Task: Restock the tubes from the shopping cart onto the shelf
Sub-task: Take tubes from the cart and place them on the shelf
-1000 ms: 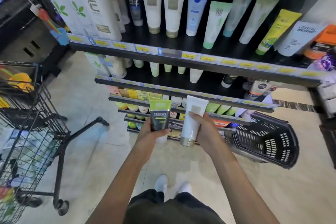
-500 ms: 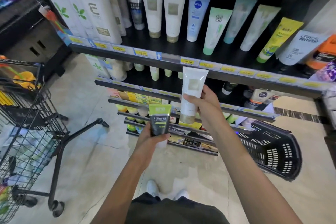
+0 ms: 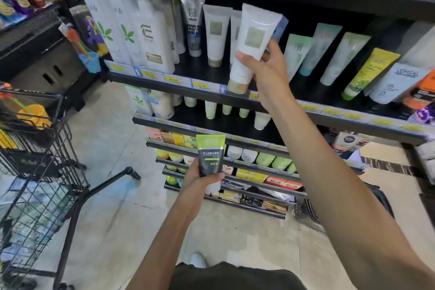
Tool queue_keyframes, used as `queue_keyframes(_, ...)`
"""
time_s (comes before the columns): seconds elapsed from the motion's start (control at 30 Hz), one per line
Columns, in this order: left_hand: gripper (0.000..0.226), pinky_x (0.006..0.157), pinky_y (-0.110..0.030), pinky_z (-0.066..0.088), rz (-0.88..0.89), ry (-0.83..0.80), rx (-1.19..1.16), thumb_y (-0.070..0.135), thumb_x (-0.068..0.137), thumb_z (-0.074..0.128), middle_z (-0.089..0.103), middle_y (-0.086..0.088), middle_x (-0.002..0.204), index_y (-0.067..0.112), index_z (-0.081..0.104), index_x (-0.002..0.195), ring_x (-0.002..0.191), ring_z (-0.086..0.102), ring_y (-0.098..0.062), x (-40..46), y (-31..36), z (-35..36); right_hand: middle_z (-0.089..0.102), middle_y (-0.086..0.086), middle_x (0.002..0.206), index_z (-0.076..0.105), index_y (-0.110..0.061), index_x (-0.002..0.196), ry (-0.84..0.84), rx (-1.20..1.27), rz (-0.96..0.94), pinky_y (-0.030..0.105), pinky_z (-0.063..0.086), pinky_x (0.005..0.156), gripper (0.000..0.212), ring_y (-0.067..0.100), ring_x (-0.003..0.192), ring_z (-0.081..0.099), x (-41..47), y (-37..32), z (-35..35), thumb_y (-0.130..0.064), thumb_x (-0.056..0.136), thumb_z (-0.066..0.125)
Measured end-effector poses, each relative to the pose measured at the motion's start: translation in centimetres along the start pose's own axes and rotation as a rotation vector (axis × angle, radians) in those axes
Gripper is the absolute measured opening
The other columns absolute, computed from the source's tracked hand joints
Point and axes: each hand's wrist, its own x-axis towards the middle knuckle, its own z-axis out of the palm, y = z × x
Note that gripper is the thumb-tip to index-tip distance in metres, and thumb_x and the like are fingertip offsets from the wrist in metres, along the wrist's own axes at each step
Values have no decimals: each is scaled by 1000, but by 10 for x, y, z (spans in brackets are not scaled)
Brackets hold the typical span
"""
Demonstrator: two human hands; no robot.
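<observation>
My right hand (image 3: 266, 73) grips the white tube (image 3: 251, 47) mid-body; it seems light, soft-walled, probably slick. My left hand (image 3: 200, 179) clasps the dark green-topped tube (image 3: 210, 155) low, near its cap.

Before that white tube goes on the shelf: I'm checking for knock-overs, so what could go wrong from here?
1. The white tube in the right hand is going in beside two matching tubes; a nudge could topple them.
2. It is tilted, gold cap at the shelf lip; released so, it may slip off.
3. The left hand holds the dark tube, so it cannot steady anything.

White gold-capped tube (image 3: 253, 45); green-and-black tube (image 3: 210, 156).
</observation>
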Motion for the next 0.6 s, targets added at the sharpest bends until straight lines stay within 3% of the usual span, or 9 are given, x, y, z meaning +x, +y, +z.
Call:
queue_keyframes(0.17,54,107,-49,49,-5,3,30,-3,79,81,76,-3,114,21,62,123,113,69,-26,5,3,-5,73,-12,114,58,-21,125,28,-110,-37,18,55,85,50,-3,103,69,23,0,9,-7,83,82)
queue_keyframes(0.37,57,102,-43,53,-34,8,26,-6,78,80,78,2,107,20,61,124,104,73,-19,9,10,-5,71,-7,119,57,-16,130,27,-217,-24,17,55,86,57,-2,107,67,43,20,11,-7,81,84)
queue_keyframes(0.6,58,110,-51,46,-36,-8,36,-4,77,82,77,2,111,22,60,125,111,70,-22,11,13,-6,67,-17,109,56,-24,123,7,-332,-6,16,52,84,53,-6,102,63,50,43,6,-10,81,85)
